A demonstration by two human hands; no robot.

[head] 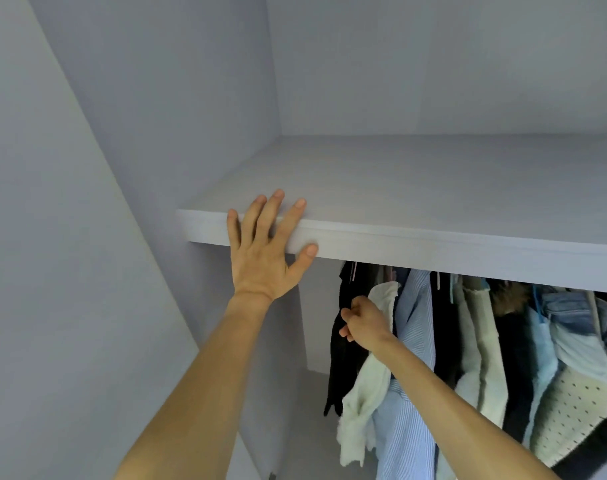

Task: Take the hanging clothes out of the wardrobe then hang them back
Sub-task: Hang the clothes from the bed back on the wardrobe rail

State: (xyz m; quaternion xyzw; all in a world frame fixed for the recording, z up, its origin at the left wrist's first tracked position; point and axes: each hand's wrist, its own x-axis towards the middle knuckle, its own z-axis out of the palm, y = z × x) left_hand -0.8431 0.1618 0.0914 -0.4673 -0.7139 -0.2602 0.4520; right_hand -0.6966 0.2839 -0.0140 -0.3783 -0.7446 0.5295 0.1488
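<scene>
Several garments hang in a row under the wardrobe shelf (433, 244): a black garment (345, 362) at the left end, then a white garment (364, 393), a blue striped shirt (412, 341), and darker, cream and denim pieces further right. My left hand (267, 244) lies flat with spread fingers on the shelf's front edge, the thumb under the lip. My right hand (362, 322) reaches among the clothes with curled fingers and pinches the black garment near the top of the white one. The rail and hangers are mostly hidden behind the shelf edge.
The pale grey wardrobe side wall (87, 237) rises at the left and the back wall (433, 64) stands above the shelf. A gap of bare wall (315, 323) lies between the left panel and the black garment.
</scene>
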